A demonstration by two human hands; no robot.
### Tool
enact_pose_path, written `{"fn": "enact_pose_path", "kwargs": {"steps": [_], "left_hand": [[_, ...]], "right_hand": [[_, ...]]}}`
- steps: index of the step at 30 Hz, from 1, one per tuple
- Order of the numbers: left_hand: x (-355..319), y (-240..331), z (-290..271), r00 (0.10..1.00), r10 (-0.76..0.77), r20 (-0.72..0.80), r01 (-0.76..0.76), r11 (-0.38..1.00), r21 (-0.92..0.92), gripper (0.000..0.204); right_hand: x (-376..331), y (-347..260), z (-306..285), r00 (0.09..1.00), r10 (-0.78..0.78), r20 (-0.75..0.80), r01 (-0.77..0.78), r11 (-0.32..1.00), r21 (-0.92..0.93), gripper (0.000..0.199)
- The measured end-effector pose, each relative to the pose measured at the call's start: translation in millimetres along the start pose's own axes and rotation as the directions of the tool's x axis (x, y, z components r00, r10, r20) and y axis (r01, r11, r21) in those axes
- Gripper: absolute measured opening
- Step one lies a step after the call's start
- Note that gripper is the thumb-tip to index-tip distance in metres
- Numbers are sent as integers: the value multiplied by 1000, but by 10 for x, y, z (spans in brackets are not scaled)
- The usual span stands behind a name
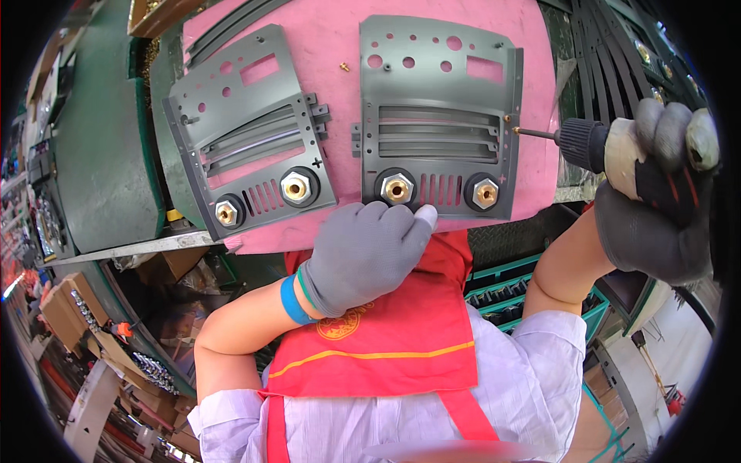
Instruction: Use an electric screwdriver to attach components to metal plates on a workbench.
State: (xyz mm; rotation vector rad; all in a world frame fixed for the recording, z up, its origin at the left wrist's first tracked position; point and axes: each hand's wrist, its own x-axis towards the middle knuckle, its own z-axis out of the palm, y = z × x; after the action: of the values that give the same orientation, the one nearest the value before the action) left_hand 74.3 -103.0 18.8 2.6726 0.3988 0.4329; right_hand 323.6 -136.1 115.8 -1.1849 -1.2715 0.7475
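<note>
A grey metal front panel [432,92] with round holes, a slatted window and two brass-cored hex sockets lies on a pink mat [540,92]. My right hand [664,170], in a dark grey glove, is closed round a power screwdriver [583,144]. Its long bit points left and meets a small brass-coloured screw [516,130] at the panel's right edge. My left hand [367,251], gloved in grey, is curled at the panel's lower edge below the left socket; whatever its fingers hold is hidden. A second similar panel [255,92] lies tilted to the left.
A loose brass screw [344,67] lies between the panels. Dark slatted strips [231,27] sit at the mat's top left, and long black strips [610,54] at the far right. A green board [100,147] is on the left. Green crates [505,297] stand below the table edge.
</note>
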Motion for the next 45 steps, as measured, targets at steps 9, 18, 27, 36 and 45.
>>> {"fn": "enact_pose_path", "kwargs": {"steps": [9, 18, 27, 36, 45], "left_hand": [[-132, 38, 43, 997, -74, 7, 74, 997, 2, 32], [-61, 39, 71, 993, -113, -45, 115, 993, 22, 22], [-61, 32, 25, 994, -109, -2, 109, 994, -26, 18], [39, 76, -70, 957, -277, 88, 289, 938, -194, 19], [595, -178, -331, 703, -326, 632, 493, -417, -763, 42]], "right_hand": [[-133, 50, -34, 999, 44, -30, -44, 999, -12, 27], [-68, 257, -7, 991, 63, -115, -45, 987, 155, 23], [17, 250, -1, 988, 96, 121, -129, 942, 310, 27], [-156, 298, -277, 986, 92, 140, -148, 870, 470, 28], [-40, 149, -75, 991, 63, 121, -110, 893, 437, 26]]}}
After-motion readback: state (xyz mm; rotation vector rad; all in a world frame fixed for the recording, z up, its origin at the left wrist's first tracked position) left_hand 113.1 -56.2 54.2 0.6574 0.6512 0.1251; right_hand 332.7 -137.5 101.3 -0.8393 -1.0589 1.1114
